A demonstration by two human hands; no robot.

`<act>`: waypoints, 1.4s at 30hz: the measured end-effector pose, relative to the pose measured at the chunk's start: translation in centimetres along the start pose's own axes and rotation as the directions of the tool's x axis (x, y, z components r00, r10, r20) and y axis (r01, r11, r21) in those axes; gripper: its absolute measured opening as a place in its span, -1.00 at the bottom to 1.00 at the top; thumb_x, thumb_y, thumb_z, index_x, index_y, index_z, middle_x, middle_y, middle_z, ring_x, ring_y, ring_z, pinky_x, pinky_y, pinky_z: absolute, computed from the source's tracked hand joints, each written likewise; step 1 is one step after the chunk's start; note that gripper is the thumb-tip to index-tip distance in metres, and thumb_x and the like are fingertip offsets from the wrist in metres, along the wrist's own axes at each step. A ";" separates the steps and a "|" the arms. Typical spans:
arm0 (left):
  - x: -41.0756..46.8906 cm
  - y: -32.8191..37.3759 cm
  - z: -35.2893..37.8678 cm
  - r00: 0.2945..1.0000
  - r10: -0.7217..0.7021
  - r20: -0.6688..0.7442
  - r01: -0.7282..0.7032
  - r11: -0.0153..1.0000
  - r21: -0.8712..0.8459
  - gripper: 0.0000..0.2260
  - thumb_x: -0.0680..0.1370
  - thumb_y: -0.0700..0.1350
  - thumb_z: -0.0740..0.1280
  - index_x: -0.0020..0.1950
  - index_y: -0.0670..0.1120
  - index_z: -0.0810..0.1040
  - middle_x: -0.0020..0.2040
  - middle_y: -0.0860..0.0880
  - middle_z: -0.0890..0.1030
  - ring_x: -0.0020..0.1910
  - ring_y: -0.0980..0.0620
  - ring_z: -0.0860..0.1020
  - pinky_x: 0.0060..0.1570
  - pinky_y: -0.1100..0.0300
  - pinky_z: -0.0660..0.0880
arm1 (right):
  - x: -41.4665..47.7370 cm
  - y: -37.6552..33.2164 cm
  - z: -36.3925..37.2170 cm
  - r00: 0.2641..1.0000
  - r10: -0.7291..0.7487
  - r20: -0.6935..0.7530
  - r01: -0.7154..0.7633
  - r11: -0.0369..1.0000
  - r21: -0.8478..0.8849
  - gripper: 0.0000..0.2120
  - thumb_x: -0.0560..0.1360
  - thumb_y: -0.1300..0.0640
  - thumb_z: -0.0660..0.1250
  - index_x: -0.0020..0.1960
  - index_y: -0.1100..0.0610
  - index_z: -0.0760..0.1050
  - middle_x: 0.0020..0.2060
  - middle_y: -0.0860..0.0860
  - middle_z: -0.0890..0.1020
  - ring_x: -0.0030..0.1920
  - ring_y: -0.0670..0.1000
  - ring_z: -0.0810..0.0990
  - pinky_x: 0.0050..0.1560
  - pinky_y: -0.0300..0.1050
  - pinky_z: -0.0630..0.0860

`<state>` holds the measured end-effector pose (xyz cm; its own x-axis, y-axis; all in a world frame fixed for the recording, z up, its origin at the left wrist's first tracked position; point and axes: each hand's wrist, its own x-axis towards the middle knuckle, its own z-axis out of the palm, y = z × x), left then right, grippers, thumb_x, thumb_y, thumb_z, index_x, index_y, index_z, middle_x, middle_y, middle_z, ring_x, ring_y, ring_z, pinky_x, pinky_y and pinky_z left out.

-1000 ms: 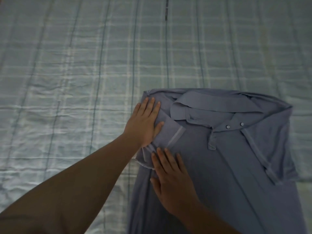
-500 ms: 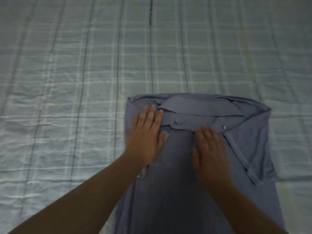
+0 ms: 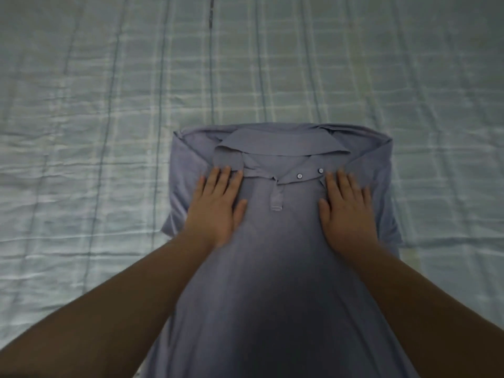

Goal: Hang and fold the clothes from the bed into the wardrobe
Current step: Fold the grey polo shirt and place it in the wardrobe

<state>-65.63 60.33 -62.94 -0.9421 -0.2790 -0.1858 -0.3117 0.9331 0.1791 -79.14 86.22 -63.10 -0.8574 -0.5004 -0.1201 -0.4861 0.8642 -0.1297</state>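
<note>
From the head camera, a blue-grey polo shirt (image 3: pixel 275 255) lies face up on the bed (image 3: pixel 109 132); the bed has a pale checked sheet with thin dark lines; the shirt sits in the middle of the view and runs down to the bottom edge, so its hem is hidden. The collar (image 3: pixel 283 144) is at the far end, and two small buttons (image 3: pixel 299 175) show on the open flap just below it. Both sides of the shirt are already folded in, so it looks like a long narrow strip; a bit of sleeve pokes out at each side.

The left hand (image 3: pixel 215 211) lies flat on the shirt just below the left end of the collar; its fingers are straight and spread a little, and it grips nothing. The right hand (image 3: pixel 346 211) lies flat the same way on the other side, by the far button; its fingers are spread a little too, and it only presses down.

I think the step is folding this shirt, and right now the hands are smoothing the chest part flat. The next move probably calls for taking the bottom end and bringing it up toward the collar; the cloth looks soft and slippy, so the tucked-in sides may slide open unless they are held down. The wardrobe is not in view.
</note>
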 end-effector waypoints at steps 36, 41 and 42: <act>-45.2 0.2 -5.0 0.589 -0.561 0.581 0.629 -0.132 -0.766 -0.69 0.59 -0.16 0.37 0.26 -0.27 0.43 0.12 -0.24 0.57 -0.08 -0.20 0.68 -0.29 0.22 0.64 | -42.3 6.0 -10.4 0.590 0.625 0.511 -0.737 0.159 0.657 -0.71 0.53 0.15 0.32 0.23 0.18 0.47 0.04 0.16 0.57 -0.01 0.16 0.62 0.02 0.08 0.63; -48.3 -0.6 -7.8 0.605 -0.513 0.609 0.619 -0.177 -0.765 -0.77 0.58 -0.25 0.38 0.20 -0.31 0.52 0.06 -0.26 0.59 -0.11 -0.14 0.63 -0.36 0.25 0.61 | -45.4 5.9 -14.6 0.586 0.608 0.536 -0.737 0.126 0.664 -0.76 0.50 0.20 0.37 0.16 0.19 0.53 -0.06 0.13 0.62 -0.04 0.15 0.63 0.09 0.15 0.61; -49.2 -0.8 -8.0 0.589 -0.491 0.642 0.633 -0.214 -0.744 -0.82 0.57 -0.27 0.38 0.15 -0.29 0.53 0.06 -0.25 0.59 -0.08 -0.14 0.62 -0.31 0.23 0.62 | -46.3 5.8 -15.4 0.576 0.616 0.537 -0.737 0.106 0.668 -0.78 0.49 0.22 0.36 0.13 0.21 0.54 -0.09 0.14 0.61 -0.09 0.13 0.61 0.05 0.12 0.62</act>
<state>-20.06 71.53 -46.23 -0.3226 -0.4766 -0.8178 -0.6212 -0.5453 0.5629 -44.85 115.19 -43.13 -0.7028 0.2159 -0.6778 0.6926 0.4252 -0.5827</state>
